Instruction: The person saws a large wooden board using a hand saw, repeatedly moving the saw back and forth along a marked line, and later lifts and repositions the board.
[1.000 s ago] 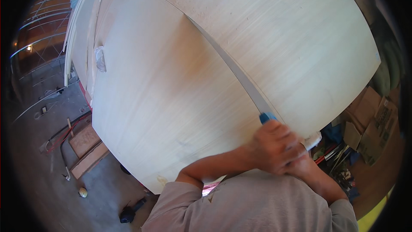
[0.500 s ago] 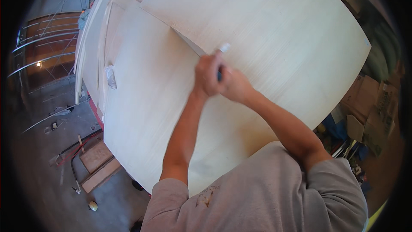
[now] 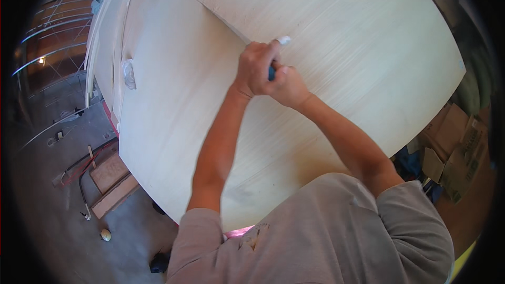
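Note:
A large pale wood sheet [image 3: 363,89] lies in front of me, with a long slit [image 3: 225,22] running from its far left down to my hands. My left hand [image 3: 256,68] and my right hand [image 3: 288,87] are closed together at the near end of that slit. Between them shows a bit of a dark blue handle [image 3: 271,73]; its working end is hidden by my fingers. A small white piece [image 3: 284,40] sticks out at the tip of a left-hand digit, perhaps a wrapping, but I cannot tell.
A crumpled clear plastic piece [image 3: 128,73] sits by the sheet's left edge. On the floor at left are wooden boards [image 3: 113,194], a black hose [image 3: 83,197] and a small round pale object [image 3: 105,235]. Cardboard boxes [image 3: 452,142] crowd the right side.
The view has shifted, so the sheet and hands appear higher in the picture. A person at the far upper left has left the view. Both hands keep their grip at the slit's end.

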### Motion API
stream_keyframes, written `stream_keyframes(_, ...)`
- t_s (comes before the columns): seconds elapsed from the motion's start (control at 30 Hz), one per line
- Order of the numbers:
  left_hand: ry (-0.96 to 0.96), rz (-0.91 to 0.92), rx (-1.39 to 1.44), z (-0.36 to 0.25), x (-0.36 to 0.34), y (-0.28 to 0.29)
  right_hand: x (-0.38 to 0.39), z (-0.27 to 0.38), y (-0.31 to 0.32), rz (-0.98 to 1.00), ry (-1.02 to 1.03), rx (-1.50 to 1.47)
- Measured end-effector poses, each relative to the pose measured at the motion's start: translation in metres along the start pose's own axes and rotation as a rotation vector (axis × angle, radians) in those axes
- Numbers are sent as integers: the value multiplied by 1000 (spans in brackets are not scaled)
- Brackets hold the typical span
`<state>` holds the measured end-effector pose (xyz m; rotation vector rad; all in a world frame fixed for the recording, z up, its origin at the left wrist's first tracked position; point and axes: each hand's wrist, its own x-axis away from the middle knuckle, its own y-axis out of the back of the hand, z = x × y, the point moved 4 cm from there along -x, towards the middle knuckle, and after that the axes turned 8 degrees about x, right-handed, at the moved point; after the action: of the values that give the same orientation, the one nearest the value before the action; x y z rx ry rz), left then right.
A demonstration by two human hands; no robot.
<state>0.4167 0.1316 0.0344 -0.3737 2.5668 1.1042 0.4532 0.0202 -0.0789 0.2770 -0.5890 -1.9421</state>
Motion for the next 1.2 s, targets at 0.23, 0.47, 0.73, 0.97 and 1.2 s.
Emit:
stream_keyframes(0.23,152,-19,-43,-32,4,16,-1,45,33,-52,-10,-42)
stream_keyframes(0.47,16,-110,133,-230,27,-81,247,54,131,142,-145,-117)
stream_keyframes(0.73,1,-182,69,-117,33,-58,137,27,69,174,-91,58)
stream_keyframes(0.97,118,-34,-94,17,0,29,-48,53,13,69,-31,-59)
stream_keyframes(1.2,69,-41,-26,-131,43,-41,139,64,74,150,-124,73)
